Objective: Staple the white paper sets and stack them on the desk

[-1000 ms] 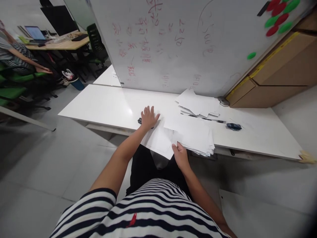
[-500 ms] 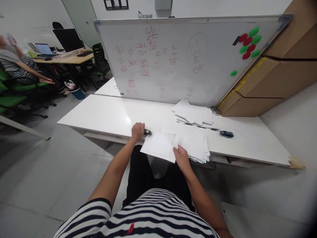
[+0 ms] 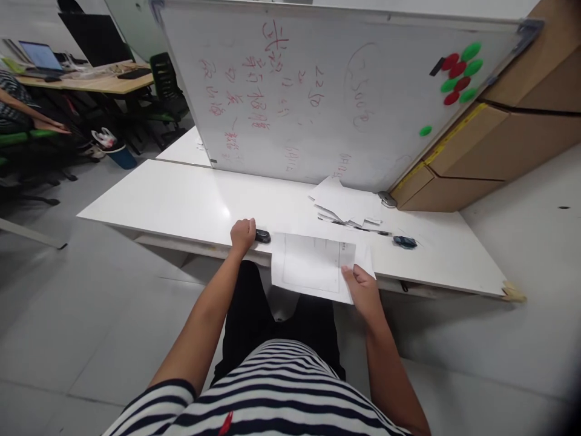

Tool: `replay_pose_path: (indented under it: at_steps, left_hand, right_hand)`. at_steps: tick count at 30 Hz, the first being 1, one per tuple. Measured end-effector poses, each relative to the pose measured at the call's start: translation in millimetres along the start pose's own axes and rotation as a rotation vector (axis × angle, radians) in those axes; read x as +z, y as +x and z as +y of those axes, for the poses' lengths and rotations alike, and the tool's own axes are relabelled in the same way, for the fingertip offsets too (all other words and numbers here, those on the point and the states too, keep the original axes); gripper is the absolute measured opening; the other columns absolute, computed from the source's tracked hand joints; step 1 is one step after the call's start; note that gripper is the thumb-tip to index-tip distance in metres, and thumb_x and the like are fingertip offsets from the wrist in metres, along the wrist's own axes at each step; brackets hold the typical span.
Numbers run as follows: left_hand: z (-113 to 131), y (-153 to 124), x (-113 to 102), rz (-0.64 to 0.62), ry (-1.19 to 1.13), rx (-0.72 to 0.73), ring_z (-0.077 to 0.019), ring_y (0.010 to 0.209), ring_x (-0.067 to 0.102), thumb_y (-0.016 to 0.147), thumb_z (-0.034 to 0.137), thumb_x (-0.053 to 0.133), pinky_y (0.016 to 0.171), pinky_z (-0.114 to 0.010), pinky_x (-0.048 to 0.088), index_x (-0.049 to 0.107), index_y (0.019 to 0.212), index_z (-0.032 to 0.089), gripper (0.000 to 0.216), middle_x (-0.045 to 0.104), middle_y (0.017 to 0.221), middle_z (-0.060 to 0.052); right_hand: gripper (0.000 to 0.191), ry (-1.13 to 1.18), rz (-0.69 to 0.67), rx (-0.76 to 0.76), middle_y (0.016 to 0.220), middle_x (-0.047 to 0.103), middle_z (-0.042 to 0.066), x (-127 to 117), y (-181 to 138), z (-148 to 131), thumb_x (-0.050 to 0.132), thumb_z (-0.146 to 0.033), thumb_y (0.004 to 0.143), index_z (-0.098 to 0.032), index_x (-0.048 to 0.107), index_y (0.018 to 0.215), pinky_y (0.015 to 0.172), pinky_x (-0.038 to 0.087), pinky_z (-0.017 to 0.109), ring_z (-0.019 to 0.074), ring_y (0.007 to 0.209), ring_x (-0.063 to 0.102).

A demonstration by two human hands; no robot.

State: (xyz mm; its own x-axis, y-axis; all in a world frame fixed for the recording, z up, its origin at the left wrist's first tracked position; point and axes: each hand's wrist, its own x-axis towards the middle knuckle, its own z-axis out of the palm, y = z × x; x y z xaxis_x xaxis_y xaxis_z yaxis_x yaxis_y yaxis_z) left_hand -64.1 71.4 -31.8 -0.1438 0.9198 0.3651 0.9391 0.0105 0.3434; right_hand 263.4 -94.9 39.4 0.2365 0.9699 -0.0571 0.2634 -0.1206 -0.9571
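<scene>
My left hand (image 3: 243,235) is closed around a black stapler (image 3: 262,236) at the front edge of the white desk (image 3: 181,194); the stapler's end sticks out to the right of the fist. Between thumb and fingers, my right hand (image 3: 361,286) pinches the right end of a printed sheet of paper (image 3: 313,266). The sheet hangs partly over the desk edge, its left side apart from the stapler by a small gap. Whether it is one sheet or more I cannot tell. Behind it, a paper stack (image 3: 367,254) is mostly hidden.
A whiteboard (image 3: 290,91) with red writing and magnets stands along the desk's back. Loose papers (image 3: 347,200) lie before it, with a dark blue object (image 3: 404,242) to their right. Cardboard boxes (image 3: 494,142) are stacked at right. Another person's arm (image 3: 34,112) shows at far left.
My right hand has drawn the sheet to the right, away from the stapler and over the paper stack. The left hand stays on the stapler. The view has tilted down slightly.
</scene>
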Motion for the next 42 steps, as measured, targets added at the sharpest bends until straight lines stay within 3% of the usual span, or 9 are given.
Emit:
replay_pose_path:
  at_steps: [3,8,12,15,18,23,32,36,42]
  left_hand:
    - [-0.9,0.8,1.4,-0.013,0.016,0.01,-0.0198,0.079,0.053,0.096,0.036,0.024,0.067,-0.032,0.031,0.05,0.064,0.021,0.044,0.058,0.072,-0.007]
    - [-1.9,2.3,3.8,0.015,0.012,0.008,-0.0204,0.081,0.053,0.096,0.036,0.025,0.068,-0.032,0.031,0.048,0.063,0.021,0.042,0.058,0.072,-0.007]
    - [-2.1,2.9,4.4,0.009,0.005,0.011,-0.0207,0.08,0.052,0.095,0.036,0.025,0.068,-0.032,0.031,0.047,0.062,0.021,0.042,0.056,0.071,-0.007]
    - [-2.6,2.9,4.1,0.013,0.005,0.022,-0.0206,0.079,0.052,0.095,0.036,0.025,0.067,-0.032,0.03,0.046,0.062,0.021,0.042,0.056,0.07,-0.007]
    - [-3.2,2.8,4.2,0.034,-0.001,0.033,-0.0207,0.078,0.052,0.095,0.036,0.025,0.066,-0.033,0.029,0.045,0.062,0.021,0.041,0.056,0.07,-0.007]
    - [-3.2,3.0,4.6,0.025,-0.007,0.029,-0.0215,0.078,0.052,0.095,0.035,0.026,0.065,-0.033,0.029,0.045,0.062,0.021,0.041,0.056,0.07,-0.007]
    - [-2.8,4.4,5.1,0.033,0.005,0.003,-0.0225,0.079,0.053,0.093,0.036,0.027,0.064,-0.032,0.03,0.046,0.061,0.022,0.04,0.057,0.069,-0.008]
    - [-1.9,5.9,4.8,0.024,-0.001,-0.021,-0.0227,0.077,0.054,0.093,0.037,0.026,0.063,-0.033,0.03,0.047,0.06,0.022,0.042,0.059,0.07,-0.009]
    - [-1.8,5.8,2.8,0.015,0.004,-0.016,-0.0224,0.077,0.054,0.094,0.036,0.025,0.062,-0.033,0.029,0.046,0.059,0.022,0.043,0.06,0.07,-0.008]
  right_hand:
    - [0.037,0.113,-0.031,0.026,0.074,0.065,0.002,3.4,-6.2,3.6,0.06,-0.056,0.079,-0.02,0.067,0.087,0.065,0.047,0.031,0.0211,0.072,0.058]
    - [0.034,0.138,0.019,0.048,0.07,0.065,0.001,4.1,-3.9,7.3,0.06,-0.055,0.079,-0.021,0.065,0.079,0.065,0.047,0.03,0.0185,0.068,0.058]
    - [0.035,0.174,0.159,-0.031,0.077,0.066,0.001,-11.9,14.9,10.7,0.057,-0.054,0.081,-0.022,0.065,0.093,0.07,0.047,0.03,0.019,0.075,0.06]
    - [0.038,-0.223,0.295,-0.044,0.077,0.065,0.006,-26.9,32.3,17.6,0.047,-0.052,0.086,-0.019,0.064,0.092,0.072,0.045,0.033,0.0226,0.079,0.059]
    - [0.04,-0.748,0.359,-0.063,0.106,0.063,0.018,-32.4,47.4,28.0,0.045,-0.042,0.086,-0.013,0.06,0.11,0.086,0.04,0.044,0.0327,0.104,0.053]
    - [0.061,-1.022,0.401,-0.236,0.149,0.026,0.022,-27.2,90.0,31.6,0.042,-0.035,0.088,-0.011,0.027,0.142,0.103,0.024,0.053,0.0359,0.136,0.019]
    - [0.05,-1.304,-0.084,-0.289,0.144,0.039,0.018,-7.3,214.3,6.0,0.044,-0.033,0.091,-0.014,0.039,0.137,0.099,0.029,0.041,0.0294,0.131,0.032]
    - [0.028,-1.351,-0.145,-0.296,0.111,0.065,0.018,-3.7,225.6,3.3,0.046,-0.019,0.089,-0.01,0.06,0.112,0.091,0.03,0.038,0.0259,0.106,0.055]
    - [0.028,-1.357,-0.099,-0.342,0.093,0.068,0.02,-7.7,223.8,-5.8,0.04,-0.001,0.082,-0.005,0.065,0.093,0.086,0.029,0.037,0.0249,0.09,0.06]
